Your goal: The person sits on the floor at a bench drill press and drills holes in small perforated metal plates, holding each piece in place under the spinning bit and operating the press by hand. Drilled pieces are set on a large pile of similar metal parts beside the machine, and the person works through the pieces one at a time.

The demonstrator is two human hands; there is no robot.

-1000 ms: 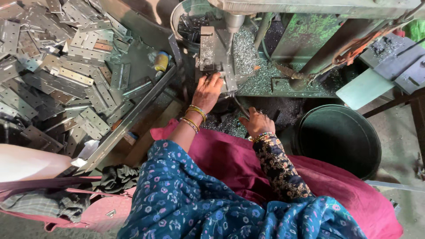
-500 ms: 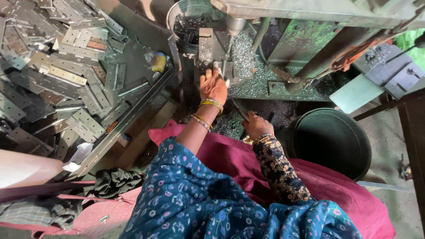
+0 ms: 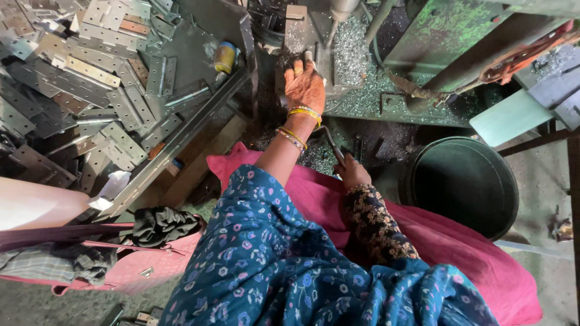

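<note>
A: What is the left hand [image 3: 304,86] doing?

B: It is reaching out toward twelve o'clock and pressing down on a small metal piece [image 3: 294,37] that is sitting on the machine bed [image 3: 386,99], just under the drill bit [image 3: 339,12]. The fingers are lying flat and spread on it rather than curling around it. Yellow bangles [image 3: 300,112] are sitting on the wrist.

A: And the right hand [image 3: 351,175]?

B: It is sitting nearer the body, at about five o'clock from the left hand and well apart from it. It is closing around a thin bent metal lever [image 3: 331,143] that is running up toward the machine.

A: What is lying around them?

B: Metal shavings [image 3: 353,54] are covering the bed around the drill. At about nine o'clock from the left hand, a heap of flat metal hinges [image 3: 90,72] is filling a tray, with a small yellow can [image 3: 224,57] lying at its edge. At about three o'clock from the right hand a dark round tub [image 3: 464,184] is standing on the floor. A pink bag [image 3: 127,265] is lying at seven o'clock, touching the blue flowered sleeve [image 3: 266,265].
</note>
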